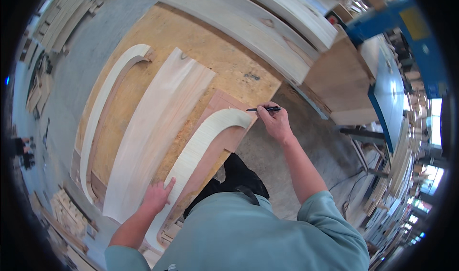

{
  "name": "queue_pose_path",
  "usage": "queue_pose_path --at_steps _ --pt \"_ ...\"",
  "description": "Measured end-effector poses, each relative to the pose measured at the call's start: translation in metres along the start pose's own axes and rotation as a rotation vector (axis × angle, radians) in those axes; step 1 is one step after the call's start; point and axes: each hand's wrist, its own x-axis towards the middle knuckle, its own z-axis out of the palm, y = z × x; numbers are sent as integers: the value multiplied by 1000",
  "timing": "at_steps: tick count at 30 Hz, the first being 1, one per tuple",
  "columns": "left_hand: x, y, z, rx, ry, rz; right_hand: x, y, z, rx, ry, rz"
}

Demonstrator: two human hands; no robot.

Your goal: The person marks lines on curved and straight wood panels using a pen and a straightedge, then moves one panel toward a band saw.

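My right hand (276,123) grips a black pen (271,109). The pen's tip points left, close to the hooked end of a pale curved wooden piece (203,139); whether it touches is too small to tell. That piece lies on a reddish-brown board (221,100) along the near side of a wooden worktable (186,25). My left hand (159,194) rests on the lower part of the curved piece, fingers spread. A wide light plank (155,132) lies just left of it. Farther left is a second, slimmer curved piece (102,101) on brown wood.
Long thick timbers (239,22) run across the table's far side, with a wooden box-like block (342,75) at their right end. Blue machinery (416,27) stands at the upper right. Stacked wood (71,213) and a floor cable (351,189) lie around.
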Motion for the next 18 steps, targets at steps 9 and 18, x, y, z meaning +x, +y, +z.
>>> queue_pose_path --at_steps 9,18 --pt "-3 4 6 -58 28 -97 86 -58 76 -295 -589 -63" --pt "0 7 22 -62 196 -132 101 -56 109 -311 -715 -183"
